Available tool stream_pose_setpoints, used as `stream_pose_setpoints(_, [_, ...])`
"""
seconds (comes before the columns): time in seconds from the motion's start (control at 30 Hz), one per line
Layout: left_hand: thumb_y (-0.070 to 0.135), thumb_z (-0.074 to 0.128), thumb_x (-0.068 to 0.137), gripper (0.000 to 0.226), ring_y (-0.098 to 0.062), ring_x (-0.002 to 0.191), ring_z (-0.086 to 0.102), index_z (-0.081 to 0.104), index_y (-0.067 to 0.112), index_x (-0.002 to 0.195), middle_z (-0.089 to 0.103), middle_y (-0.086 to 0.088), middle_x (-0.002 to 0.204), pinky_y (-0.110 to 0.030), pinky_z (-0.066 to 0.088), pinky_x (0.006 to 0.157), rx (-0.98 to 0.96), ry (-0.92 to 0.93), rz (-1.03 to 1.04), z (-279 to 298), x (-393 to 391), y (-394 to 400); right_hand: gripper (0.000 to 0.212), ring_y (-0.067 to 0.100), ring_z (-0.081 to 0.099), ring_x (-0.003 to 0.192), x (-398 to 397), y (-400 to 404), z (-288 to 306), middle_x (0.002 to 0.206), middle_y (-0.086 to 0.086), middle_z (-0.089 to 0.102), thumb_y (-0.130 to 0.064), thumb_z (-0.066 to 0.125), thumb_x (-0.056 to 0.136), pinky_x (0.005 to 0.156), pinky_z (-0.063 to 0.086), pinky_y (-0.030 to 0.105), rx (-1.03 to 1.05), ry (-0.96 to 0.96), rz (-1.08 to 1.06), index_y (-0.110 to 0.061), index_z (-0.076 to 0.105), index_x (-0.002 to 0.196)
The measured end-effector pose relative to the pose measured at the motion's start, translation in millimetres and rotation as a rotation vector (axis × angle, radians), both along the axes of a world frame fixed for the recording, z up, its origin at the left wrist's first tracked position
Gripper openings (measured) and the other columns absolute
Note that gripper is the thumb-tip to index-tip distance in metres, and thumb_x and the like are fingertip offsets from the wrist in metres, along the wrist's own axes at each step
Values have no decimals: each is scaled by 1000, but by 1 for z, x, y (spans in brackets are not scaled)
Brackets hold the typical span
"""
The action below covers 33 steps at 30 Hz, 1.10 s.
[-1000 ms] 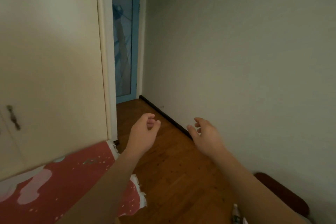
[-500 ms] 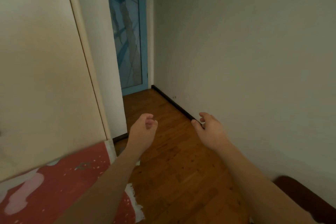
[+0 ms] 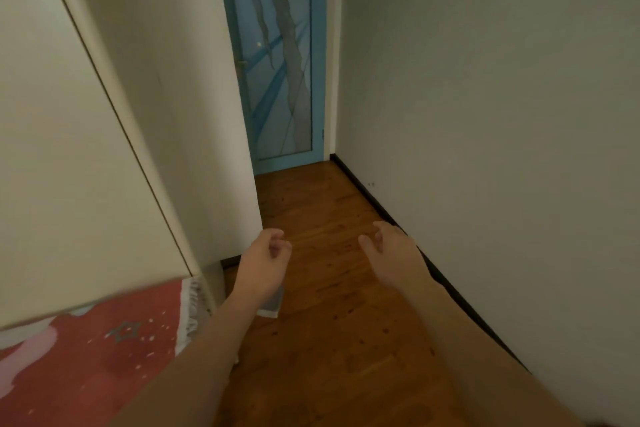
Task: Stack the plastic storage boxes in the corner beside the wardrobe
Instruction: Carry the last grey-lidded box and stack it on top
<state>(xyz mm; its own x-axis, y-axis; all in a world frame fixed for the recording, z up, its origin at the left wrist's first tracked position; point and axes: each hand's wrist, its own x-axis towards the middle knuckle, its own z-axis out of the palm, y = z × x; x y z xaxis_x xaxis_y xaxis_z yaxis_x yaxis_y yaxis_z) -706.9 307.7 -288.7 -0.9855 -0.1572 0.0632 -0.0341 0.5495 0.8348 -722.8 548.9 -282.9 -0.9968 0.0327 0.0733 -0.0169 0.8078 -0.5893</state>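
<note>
Narrow passage, wooden floor [image 3: 332, 340], plain wall [image 3: 502, 149] to the right with dark skirting [image 3: 450, 284] along its foot. Cream wardrobe [image 3: 86, 149] to the left, its side panel ending just beyond the left hand. Blue glazed door [image 3: 284, 55] at the far end, closing off the passage. Red patterned cover [image 3: 79, 367] with pale fringe at lower left, edge of a bed or similar. Left hand [image 3: 263, 267] raised over the floor near the wardrobe's corner, fingers loosely curled inward, holding nothing. Right hand [image 3: 394, 260] raised level with it, well apart, fingers relaxed and slightly bent, thumb out, likewise holding nothing. No plastic storage boxes in view anywhere; position unknown, presumably outside the field of view. Destination judged to be the floor between wardrobe side and door, straight ahead of both hands, long axis running away toward the door; left hand on the wardrobe side, neither clearly nearer. Task judged not yet begun as far as visible: no box on that floor, none carried. Next move dependent on locating a box first, direction not determinable. Small pale flat object [image 3: 272, 305] on the floor beneath the left wrist, partly covered by it, identity not determinable. Wardrobe foot behind the cover hidden. Image soft and dim throughout; lower right corner cut off.
</note>
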Motion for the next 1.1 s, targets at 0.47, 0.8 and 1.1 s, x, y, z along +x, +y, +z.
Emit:
stream_pose_setpoints(0.47, [33, 49, 100, 30, 2, 76, 52, 52, 19, 127, 55, 17, 87, -13, 39, 63, 7, -81, 164, -54, -132, -73, 62, 20, 52, 124, -156, -68, -47, 146, 4, 45, -56, 41, 97, 99, 47, 37, 17, -116, 119, -22, 33, 150])
stream_pose_setpoints(0.8, [31, 51, 99, 29, -3, 78, 54, 54, 16, 124, 57, 12, 87, -20, 39, 67, -3, -206, 153, -97, -272, -146, 57, 19, 51, 121, -275, -154, -81, 139, 3, 50, -51, 40, 100, 98, 43, 33, 58, -202, 144, -19, 37, 147])
stream_pose_setpoints(1.1, [28, 52, 99, 16, -11, 88, 53, 56, 15, 109, 52, 11, 83, -20, 36, 72, -9, -316, 158, -150, -338, -170, 61, 21, 49, 126, -343, -193, -134, 144, 6, 46, -51, 38, 100, 101, 43, 35, 115, -309, 186, -16, 32, 151])
